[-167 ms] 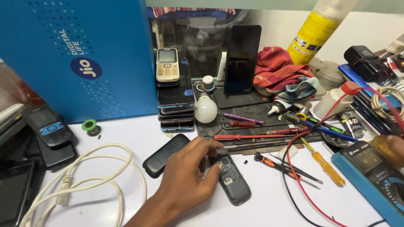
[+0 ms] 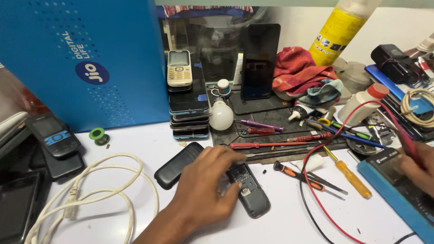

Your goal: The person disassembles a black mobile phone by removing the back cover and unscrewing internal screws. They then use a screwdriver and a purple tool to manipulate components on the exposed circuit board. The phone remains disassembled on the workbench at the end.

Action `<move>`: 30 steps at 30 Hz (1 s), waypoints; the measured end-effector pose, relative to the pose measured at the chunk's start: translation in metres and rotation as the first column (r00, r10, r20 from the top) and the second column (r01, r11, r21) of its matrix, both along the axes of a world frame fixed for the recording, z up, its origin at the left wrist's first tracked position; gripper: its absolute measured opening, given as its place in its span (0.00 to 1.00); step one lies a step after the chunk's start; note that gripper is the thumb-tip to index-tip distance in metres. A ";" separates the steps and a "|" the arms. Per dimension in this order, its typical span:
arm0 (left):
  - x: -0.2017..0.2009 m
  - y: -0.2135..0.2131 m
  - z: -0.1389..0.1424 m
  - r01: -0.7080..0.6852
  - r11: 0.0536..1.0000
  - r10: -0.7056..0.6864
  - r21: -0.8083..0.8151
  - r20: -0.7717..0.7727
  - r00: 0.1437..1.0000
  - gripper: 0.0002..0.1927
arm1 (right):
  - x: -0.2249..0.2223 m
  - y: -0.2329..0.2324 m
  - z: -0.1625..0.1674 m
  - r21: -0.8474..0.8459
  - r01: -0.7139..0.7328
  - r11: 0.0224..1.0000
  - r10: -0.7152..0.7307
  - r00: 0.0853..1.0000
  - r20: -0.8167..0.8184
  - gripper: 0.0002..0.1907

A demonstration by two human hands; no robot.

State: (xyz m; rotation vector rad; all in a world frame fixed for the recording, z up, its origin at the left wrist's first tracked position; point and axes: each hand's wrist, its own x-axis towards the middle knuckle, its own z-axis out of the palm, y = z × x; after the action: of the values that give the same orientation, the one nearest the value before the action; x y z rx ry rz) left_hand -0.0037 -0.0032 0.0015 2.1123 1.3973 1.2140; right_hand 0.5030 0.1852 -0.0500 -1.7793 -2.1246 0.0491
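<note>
My left hand [image 2: 203, 194] reaches in from the bottom and grips a small dark phone [image 2: 251, 193] with its back cover off, fingers over its top end and thumb against its left side. The phone lies flat on the white table [image 2: 135, 140]. A black phone back cover [image 2: 176, 165] lies just left of the hand. At the right edge, my right hand [image 2: 418, 169] rests on a blue multimeter [image 2: 398, 190] and holds a red probe [image 2: 407, 140]; its red wire [image 2: 312, 180] loops across the table.
Screwdrivers [image 2: 346, 176] and tweezers lie on a dark mat [image 2: 271, 117] behind the phone. A stack of phones [image 2: 190, 108], a white bulb [image 2: 221, 115], a red cloth [image 2: 298, 72] and bottles stand behind. A blue box [image 2: 77, 58] is at left, a white cable [image 2: 90, 190] in front.
</note>
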 end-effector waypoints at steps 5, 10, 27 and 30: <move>0.002 0.000 0.003 0.102 0.995 -0.100 0.004 -0.140 0.985 0.34 | -0.011 -0.006 0.003 0.048 -0.068 0.996 0.037 0.880 0.474 0.21; 0.022 -0.003 -0.002 0.079 0.996 -0.076 0.031 -0.086 0.993 0.36 | -0.045 -0.054 0.017 -0.112 0.309 0.944 -0.234 0.871 0.431 0.18; 0.015 -0.003 -0.021 -0.159 0.967 0.218 -0.199 0.324 0.921 0.18 | -0.262 -0.151 0.017 -0.248 -0.263 0.933 0.200 0.947 -0.253 0.32; 0.016 -0.001 -0.020 0.071 0.908 0.217 -0.414 0.607 0.764 0.19 | -0.256 -0.152 0.013 -0.357 -0.337 0.871 0.061 0.796 -0.602 0.29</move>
State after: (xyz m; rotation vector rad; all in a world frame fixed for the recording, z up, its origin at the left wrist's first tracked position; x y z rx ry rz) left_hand 0.0123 -0.0040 -0.0183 1.1792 1.2619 1.3449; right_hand 0.2468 0.0333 -0.0370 -1.4593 -1.9129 1.0853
